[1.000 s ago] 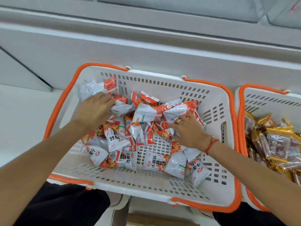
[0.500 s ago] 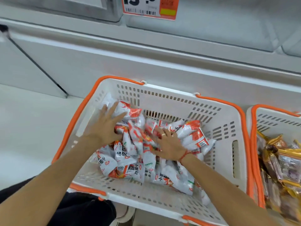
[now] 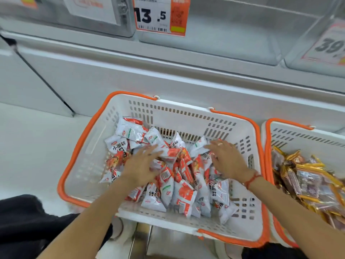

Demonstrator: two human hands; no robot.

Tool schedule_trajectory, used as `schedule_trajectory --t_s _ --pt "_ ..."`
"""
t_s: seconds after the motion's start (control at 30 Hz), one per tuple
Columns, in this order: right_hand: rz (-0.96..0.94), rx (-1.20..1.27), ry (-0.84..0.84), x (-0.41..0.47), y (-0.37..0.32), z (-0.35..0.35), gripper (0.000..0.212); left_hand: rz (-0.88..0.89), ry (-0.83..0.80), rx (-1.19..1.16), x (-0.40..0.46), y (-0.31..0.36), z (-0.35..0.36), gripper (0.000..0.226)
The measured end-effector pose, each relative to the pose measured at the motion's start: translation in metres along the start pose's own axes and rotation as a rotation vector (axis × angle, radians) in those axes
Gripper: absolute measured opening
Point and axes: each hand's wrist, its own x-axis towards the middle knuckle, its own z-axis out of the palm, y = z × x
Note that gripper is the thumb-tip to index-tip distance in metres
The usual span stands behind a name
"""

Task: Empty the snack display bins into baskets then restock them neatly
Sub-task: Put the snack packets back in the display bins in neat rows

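Snack packets point(image 3: 179, 186): white and orange, heaped loose in the middle and right of the basket in front of me; I can read some printed characters but most are blurred.
Basket point(image 3: 188, 114): white slotted plastic with an orange rim, standing on the pale floor against the base of the display unit.
Left hand point(image 3: 141, 166): palm down on the pile, fingers straight and spread, lying flat on the packets; I see nothing grasped, grip released.
Right hand point(image 3: 226, 158): also palm down, fingers stretched toward the far wall, resting on packets at the right of the heap; released, nothing pinched. A ring shows on one finger and a red cord point(image 3: 251, 179) sits round the wrist.
Second basket point(image 3: 291, 136): same kind, just beside the first on my right, touching or nearly so; I cannot tell which.
Gold packets point(image 3: 309, 176): gold-edged wrappers filling that second basket.
Price tag point(image 3: 161, 14): orange and white, reading 13.5, fixed to the clear bin front above.
Second tag point(image 3: 330, 45): far right, partly cut off, starts with 39.
Dark clothing point(image 3: 22, 223): lower left corner, beside the basket.
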Motion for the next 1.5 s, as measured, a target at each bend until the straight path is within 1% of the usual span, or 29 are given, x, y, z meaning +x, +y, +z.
schedule_trajectory --t_s 0.07,0.1,0.13,0.2,0.3,0.4,0.5,0.53,0.57,0.63,0.67,0.7,0.77,0.83,0.87,0.93,1.0,1.03,1.07,1.1,1.13,1.17,1.23,1.27,1.33,1.37,1.4,1.47,1.5 --pt "0.055 -0.117 -0.032 0.005 -0.009 -0.006 0.066 -0.041 0.216 0.147 0.010 -0.017 -0.013 0.056" --pt "0.056 -0.167 -0.067 0.009 -0.010 -0.004 0.070 -0.041 0.283 0.227 0.016 -0.027 -0.018 0.056" --pt "0.047 -0.232 -0.108 0.014 -0.009 -0.001 0.070 -0.022 0.309 0.310 0.024 -0.038 -0.022 0.058" --pt "0.046 -0.349 -0.180 0.022 -0.005 0.011 0.063 0.000 0.186 0.412 0.034 -0.053 -0.028 0.061" --pt "0.115 -0.440 -0.294 0.037 -0.003 0.018 0.055 -0.080 -0.008 0.516 0.044 -0.056 -0.032 0.058" --pt "0.138 -0.442 -0.487 0.052 -0.007 0.012 0.073 -0.126 -0.045 0.563 0.047 -0.046 -0.033 0.055" --pt "0.152 -0.275 -0.628 0.055 -0.012 0.003 0.082 -0.162 -0.078 0.585 0.052 -0.038 -0.040 0.055" --pt "0.148 -0.233 -0.653 0.053 -0.013 0.001 0.077 -0.178 -0.095 0.593 0.054 -0.035 -0.041 0.055" --pt "0.131 -0.214 -0.634 0.051 -0.014 -0.001 0.067 -0.195 -0.100 0.599 0.054 -0.032 -0.041 0.055" --pt "0.087 -0.167 -0.470 0.045 -0.013 -0.002 0.041 -0.221 -0.097 0.564 0.055 -0.021 -0.046 0.054" --pt "0.083 -0.104 -0.359 0.041 -0.012 -0.004 0.032 -0.236 -0.088 0.504 0.056 -0.013 -0.049 0.052" --pt "0.093 -0.026 -0.241 0.037 -0.012 -0.007 0.029 -0.244 -0.078 0.416 0.057 -0.004 -0.050 0.051" --pt "0.118 0.133 -0.058 0.027 -0.011 -0.016 0.030 -0.225 -0.051 0.200 0.056 0.021 -0.053 0.050" --pt "0.119 0.312 0.022 0.018 -0.012 -0.031 0.028 -0.158 -0.001 -0.026 0.050 0.051 -0.057 0.052" --pt "0.114 0.421 0.058 0.014 -0.014 -0.039 0.027 -0.122 -0.019 -0.162 0.044 0.065 -0.061 0.053" --pt "0.132 0.704 0.164 0.007 -0.021 -0.063 0.025 -0.038 -0.129 -0.516 0.031 0.092 -0.070 0.052" --pt "0.184 1.050 0.248 0.001 -0.031 -0.088 0.022 -0.010 -0.223 -0.797 0.021 0.112 -0.076 0.055" --pt "0.210 1.186 0.269 -0.001 -0.037 -0.098 0.023 -0.022 -0.164 -0.924 0.019 0.118 -0.078 0.060" --pt "0.231 1.281 0.275 -0.003 -0.043 -0.106 0.025 -0.086 -0.064 -1.055 0.020 0.119 -0.080 0.057" --pt "0.244 1.313 0.260 -0.004 -0.049 -0.111 0.027 -0.138 0.066 -1.170 0.018 0.121 -0.087 0.047" --pt "0.244 1.299 0.230 -0.005 -0.055 -0.114 0.027 -0.164 0.183 -1.193 0.018 0.120 -0.091 0.035" --pt "0.225 1.231 0.202 -0.005 -0.059 -0.115 0.028 -0.143 0.284 -1.150 0.017 0.120 -0.096 0.027" --pt "0.171 1.038 0.102 -0.005 -0.061 -0.115 0.032 -0.072 0.372 -1.020 0.014 0.111 -0.101 0.023" --pt "0.156 0.966 -0.003 -0.005 -0.061 -0.116 0.037 -0.054 0.397 -1.017 0.013 0.106 -0.104 0.022" --pt "0.139 0.962 -0.218 -0.008 -0.060 -0.117 0.038 -0.114 0.438 -1.141 0.010 0.100 -0.107 0.023" --pt "0.122 1.005 -0.227 -0.008 -0.063 -0.115 0.035 -0.165 0.442 -1.227 0.009 0.099 -0.107 0.025" --pt "0.103 1.034 -0.155 -0.006 -0.068 -0.113 0.033 -0.204 0.425 -1.317 0.009 0.097 -0.102 0.027" --pt "0.124 1.097 0.029 0.002 -0.080 -0.104 0.032 -0.268 0.293 -1.443 0.005 0.099 -0.092 0.034" --pt "0.139 1.110 0.078 0.006 -0.084 -0.094 0.032 -0.280 0.240 -1.417 0.003 0.099 -0.085 0.036"
